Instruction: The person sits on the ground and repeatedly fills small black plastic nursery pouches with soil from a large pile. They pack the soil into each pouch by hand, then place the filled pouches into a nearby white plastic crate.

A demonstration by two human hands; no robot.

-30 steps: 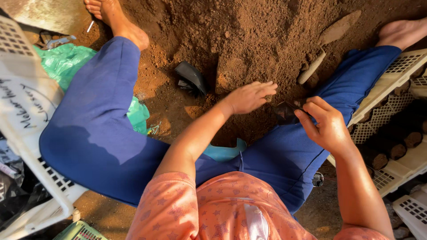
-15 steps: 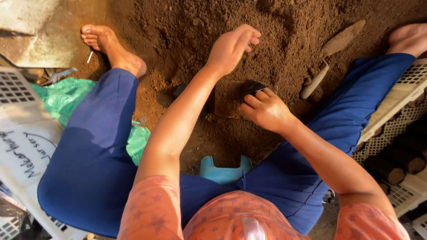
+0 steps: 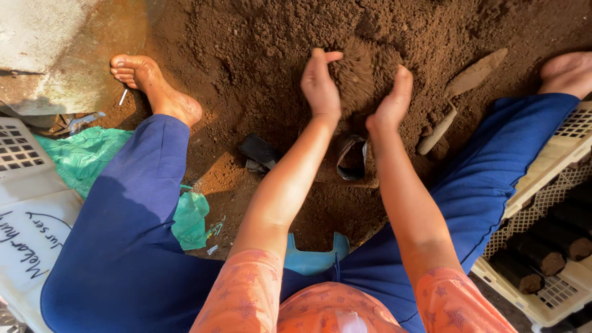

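Note:
My left hand (image 3: 320,83) and my right hand (image 3: 393,98) are raised side by side over the brown soil pile (image 3: 259,37), cupping a clump of soil (image 3: 361,77) between them. Below the hands a small black nursery bag (image 3: 351,157) stands open on the ground, partly hidden by my forearms. Another flat black bag (image 3: 259,150) lies just left of it. I sit on a low blue stool (image 3: 314,259) with legs spread in blue trousers, bare feet on the soil.
A soil-caked trowel (image 3: 459,95) lies to the right of my hands. A cream plastic crate (image 3: 542,179) at right holds several filled dark bags (image 3: 536,253). Green plastic sheeting (image 3: 83,157) and a white crate (image 3: 21,154) sit at left.
Both hands have come together and lifted a clump of soil above the open black bag; before, the left reached into the pile and the right held the bag.

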